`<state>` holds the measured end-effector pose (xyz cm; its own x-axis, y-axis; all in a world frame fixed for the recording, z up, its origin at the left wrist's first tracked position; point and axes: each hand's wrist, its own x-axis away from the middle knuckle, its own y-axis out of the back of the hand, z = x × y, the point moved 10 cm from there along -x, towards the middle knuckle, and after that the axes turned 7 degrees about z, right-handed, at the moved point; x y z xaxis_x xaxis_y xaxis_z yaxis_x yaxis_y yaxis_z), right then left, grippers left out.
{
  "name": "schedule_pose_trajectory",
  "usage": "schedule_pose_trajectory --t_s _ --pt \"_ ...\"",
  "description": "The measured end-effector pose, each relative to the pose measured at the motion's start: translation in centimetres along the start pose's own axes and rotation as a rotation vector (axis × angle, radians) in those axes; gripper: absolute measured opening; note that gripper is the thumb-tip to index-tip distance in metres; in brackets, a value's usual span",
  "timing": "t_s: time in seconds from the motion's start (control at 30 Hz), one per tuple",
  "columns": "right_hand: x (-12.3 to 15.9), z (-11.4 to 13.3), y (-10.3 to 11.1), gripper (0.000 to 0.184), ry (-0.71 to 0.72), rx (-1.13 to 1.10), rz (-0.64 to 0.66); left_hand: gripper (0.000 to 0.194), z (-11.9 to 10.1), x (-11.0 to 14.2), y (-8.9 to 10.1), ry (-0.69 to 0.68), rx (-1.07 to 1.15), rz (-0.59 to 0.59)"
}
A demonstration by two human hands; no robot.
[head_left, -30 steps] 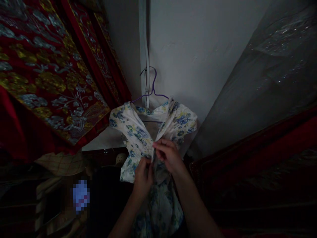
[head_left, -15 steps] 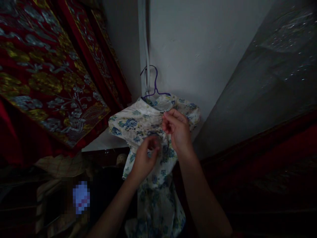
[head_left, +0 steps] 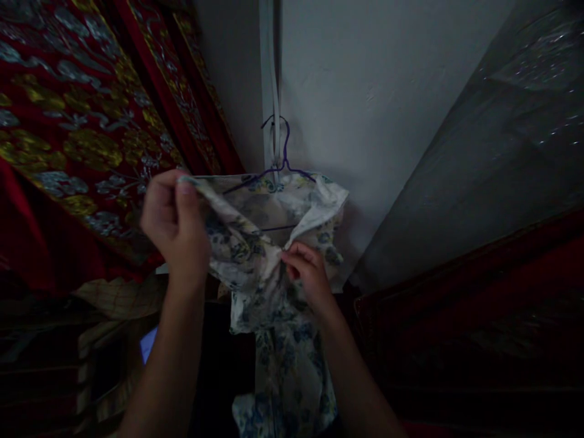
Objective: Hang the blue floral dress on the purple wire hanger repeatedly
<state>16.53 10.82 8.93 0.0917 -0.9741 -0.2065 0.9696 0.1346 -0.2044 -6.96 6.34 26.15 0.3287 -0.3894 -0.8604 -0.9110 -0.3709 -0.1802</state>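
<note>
A white floral shirt [head_left: 246, 292] with blue and yellow flowers hangs on a purple hanger [head_left: 286, 146] against the wall. My left hand [head_left: 176, 219] pinches the shirt's collar edge and holds it stretched out to the left. Lower down at the front opening, my right hand [head_left: 308, 271] is closed on the shirt's edge. The neckline gapes wide between them, and the hanger's lower bar shows inside. Below the shirt hangs a piece in matching floral cloth [head_left: 292, 377].
Red cloth [head_left: 91, 115] with gold and silver embroidery hangs at the left. Pale strips [head_left: 274, 73] run down the wall above the hanger. Clear plastic sheeting [head_left: 493, 121] covers the right side. A wooden chair [head_left: 86, 365] and a lit screen [head_left: 148, 344] are at lower left.
My left hand has moved up and left, drawing the collar out with it. My right hand has dropped slightly along the front. The neckline has opened wide.
</note>
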Motion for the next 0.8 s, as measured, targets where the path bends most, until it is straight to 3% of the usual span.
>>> schedule_pose_trajectory --t_s 0.03,0.1,0.17,0.23,0.3,0.4,0.47,0.57,0.63,0.7,0.8 --pt "0.8 -1.5 0.0 0.032 -0.037 -0.021 0.005 0.010 2.5 -0.3 1.9 0.127 0.141 -0.072" --pt "2.5 -3.5 -0.5 0.032 -0.074 -0.061 0.032 0.011 8.4 0.5 3.7 0.481 0.442 -0.115" --pt "4.1 -4.3 -1.6 0.031 -0.081 -0.090 0.070 0.018 13.1 3.6 4.6 0.808 0.588 -0.174" --pt "5.2 -4.5 -2.7 0.031 -0.083 -0.113 0.095 0.021 15.9 7.7 5.8 0.971 0.578 -0.289" --pt "5.9 -4.6 -3.5 0.031 -0.097 -0.127 0.103 0.019 17.1 11.8 6.1 1.014 0.538 -0.340" --pt "6.9 -4.7 -4.3 0.032 -0.157 -0.129 0.167 0.016 17.1 17.6 4.8 1.047 0.527 -0.299" --pt "7.6 -4.7 -4.8 0.034 -0.224 -0.105 0.278 0.007 16.3 20.5 3.7 1.072 0.466 -0.179" --pt "9.0 -4.8 -5.0 0.034 -0.328 -0.004 0.484 0.013 14.5 22.5 2.6 1.051 0.288 0.074" --pt "9.3 -4.9 -4.4 0.037 -0.339 0.048 0.529 0.021 13.4 22.5 2.9 1.019 0.282 0.077" --pt "8.5 -4.8 -2.5 0.042 -0.271 0.058 0.403 0.027 12.4 22.1 3.3 1.016 0.407 -0.016" --pt "7.2 -4.5 0.7 0.047 -0.119 0.075 0.092 0.032 10.2 20.8 2.7 0.999 0.624 -0.082"
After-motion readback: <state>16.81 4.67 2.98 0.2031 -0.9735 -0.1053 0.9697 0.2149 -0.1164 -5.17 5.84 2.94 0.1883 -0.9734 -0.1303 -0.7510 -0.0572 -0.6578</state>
